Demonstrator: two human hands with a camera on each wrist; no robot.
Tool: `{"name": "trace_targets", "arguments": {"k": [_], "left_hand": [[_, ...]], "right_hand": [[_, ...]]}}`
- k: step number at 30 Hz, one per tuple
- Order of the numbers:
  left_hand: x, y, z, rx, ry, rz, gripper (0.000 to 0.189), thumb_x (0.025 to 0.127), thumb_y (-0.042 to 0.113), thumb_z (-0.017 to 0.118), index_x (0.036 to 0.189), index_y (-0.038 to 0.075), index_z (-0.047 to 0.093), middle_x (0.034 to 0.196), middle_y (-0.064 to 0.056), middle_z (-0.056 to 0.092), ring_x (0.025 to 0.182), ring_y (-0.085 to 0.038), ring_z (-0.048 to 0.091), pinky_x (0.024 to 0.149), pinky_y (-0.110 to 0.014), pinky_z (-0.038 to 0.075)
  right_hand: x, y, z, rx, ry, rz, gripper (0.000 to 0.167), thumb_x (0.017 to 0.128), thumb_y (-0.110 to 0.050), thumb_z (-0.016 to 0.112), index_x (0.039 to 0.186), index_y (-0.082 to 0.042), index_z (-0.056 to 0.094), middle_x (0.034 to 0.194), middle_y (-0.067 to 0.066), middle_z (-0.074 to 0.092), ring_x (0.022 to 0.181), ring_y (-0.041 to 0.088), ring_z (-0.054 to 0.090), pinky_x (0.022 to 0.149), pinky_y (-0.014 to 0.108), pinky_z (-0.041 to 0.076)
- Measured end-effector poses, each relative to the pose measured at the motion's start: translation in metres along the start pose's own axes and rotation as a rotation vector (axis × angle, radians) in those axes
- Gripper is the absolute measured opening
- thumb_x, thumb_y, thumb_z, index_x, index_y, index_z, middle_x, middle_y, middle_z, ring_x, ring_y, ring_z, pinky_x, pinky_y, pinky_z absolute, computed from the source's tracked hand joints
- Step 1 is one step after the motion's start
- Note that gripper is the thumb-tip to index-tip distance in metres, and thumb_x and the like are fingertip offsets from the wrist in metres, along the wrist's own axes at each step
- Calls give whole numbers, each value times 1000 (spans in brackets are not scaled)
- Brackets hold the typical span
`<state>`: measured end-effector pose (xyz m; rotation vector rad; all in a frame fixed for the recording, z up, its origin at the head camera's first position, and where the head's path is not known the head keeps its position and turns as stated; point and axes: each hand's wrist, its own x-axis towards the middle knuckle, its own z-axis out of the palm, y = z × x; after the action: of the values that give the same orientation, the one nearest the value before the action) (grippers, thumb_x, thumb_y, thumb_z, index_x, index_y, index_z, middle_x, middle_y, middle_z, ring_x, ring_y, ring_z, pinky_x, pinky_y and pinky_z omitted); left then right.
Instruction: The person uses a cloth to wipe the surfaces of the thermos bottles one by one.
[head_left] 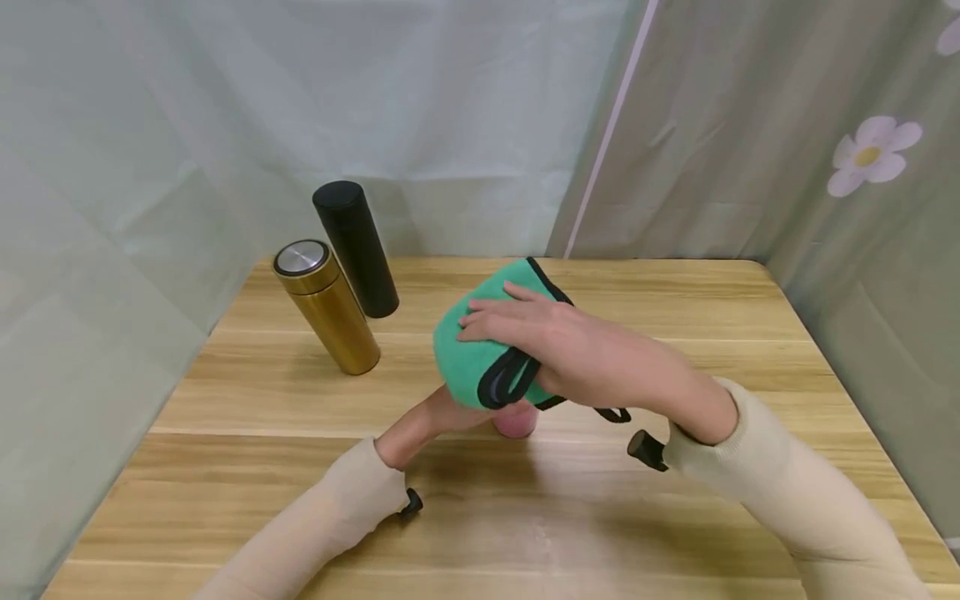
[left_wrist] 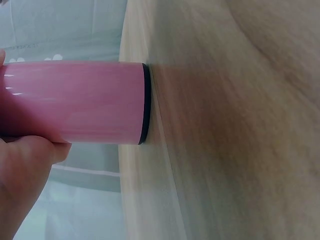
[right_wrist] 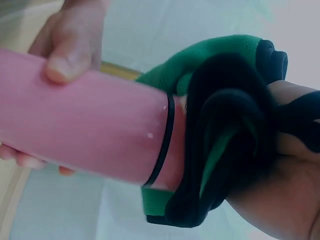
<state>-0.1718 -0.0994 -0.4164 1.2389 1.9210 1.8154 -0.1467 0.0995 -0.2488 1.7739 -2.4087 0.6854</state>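
Note:
A pink vacuum flask (right_wrist: 95, 120) with a black ring below its lid stands nearly upright, its black-rimmed base (left_wrist: 146, 104) at the tabletop; contact cannot be told. My left hand (head_left: 453, 410) grips the flask around its body, with the thumb along one side in the right wrist view. Over the flask's top lies a green cloth (head_left: 468, 371) with black edging. My right hand (head_left: 551, 337) holds this cloth around the lid, fingers laid across it from above. Folds of the cloth cover most of the lid, and the right thumb is hidden in the head view.
At the back left of the wooden table (head_left: 225, 475) stand a gold flask (head_left: 333, 321) with a silver-topped lid and a black flask (head_left: 363, 258) behind it. Pale curtains (head_left: 420, 100) enclose the table at the back and sides.

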Motion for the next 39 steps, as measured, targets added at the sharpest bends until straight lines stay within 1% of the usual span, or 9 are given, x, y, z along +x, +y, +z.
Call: {"name": "trace_targets", "arguments": {"k": [4,7,9,14,17,23,30,35,39], "left_hand": [[5,8,5,-50,46,-125,59,93,11,77,145,8,47,134,-6,58,121,-19,56,106,-36,47],[8,11,6,-55,44,-164,64,92,4,76,147,15,45,132,-5,60,119,-22,57,109,-39,44],[9,11,7,-56,43,-179,68,91,3,75,149,18,41,131,-5,60,117,-22,58,109,-42,42],[11,11,8,-54,46,-201,72,91,6,78,149,23,38,132,-4,58,118,-21,57,109,-44,42],[11,12,8,-46,53,-204,74,90,9,80,150,23,37,134,-4,57,122,-23,57,110,-45,42],[10,13,9,-26,67,-193,80,89,6,81,152,21,34,136,-5,54,122,-24,57,109,-45,44],[11,12,9,-35,79,-156,77,88,1,79,150,13,36,134,-9,55,119,-26,57,107,-44,45],[11,12,8,-31,89,-162,77,88,3,80,150,14,36,133,-8,55,118,-26,57,106,-43,46],[10,12,7,-16,99,-174,79,87,3,81,150,15,35,134,-8,54,118,-26,57,106,-44,46]], "right_hand": [[7,12,-9,78,-10,94,65,79,27,46,132,-8,62,130,2,66,122,20,59,111,43,41],[6,27,-12,155,11,141,58,83,23,45,130,-8,63,117,-1,67,104,16,61,94,37,50],[3,37,-13,222,31,160,55,85,21,43,129,-7,62,112,0,66,98,16,60,90,37,51],[-12,54,-9,391,114,215,39,100,10,46,134,-2,59,118,6,67,105,19,60,98,38,49],[-20,58,-5,469,163,245,32,104,7,47,132,3,59,119,11,67,105,20,61,98,35,50],[-38,60,5,617,229,389,36,109,-3,46,144,4,54,129,15,64,108,21,62,98,30,51],[-60,53,26,638,387,494,42,109,-11,51,150,-4,49,143,10,58,126,20,57,105,29,48],[-71,40,36,643,481,542,44,104,-5,59,147,-1,53,137,15,62,116,22,62,95,29,53],[-73,30,40,603,541,617,44,102,-10,65,144,-1,57,134,14,64,113,22,63,93,29,54]]}}
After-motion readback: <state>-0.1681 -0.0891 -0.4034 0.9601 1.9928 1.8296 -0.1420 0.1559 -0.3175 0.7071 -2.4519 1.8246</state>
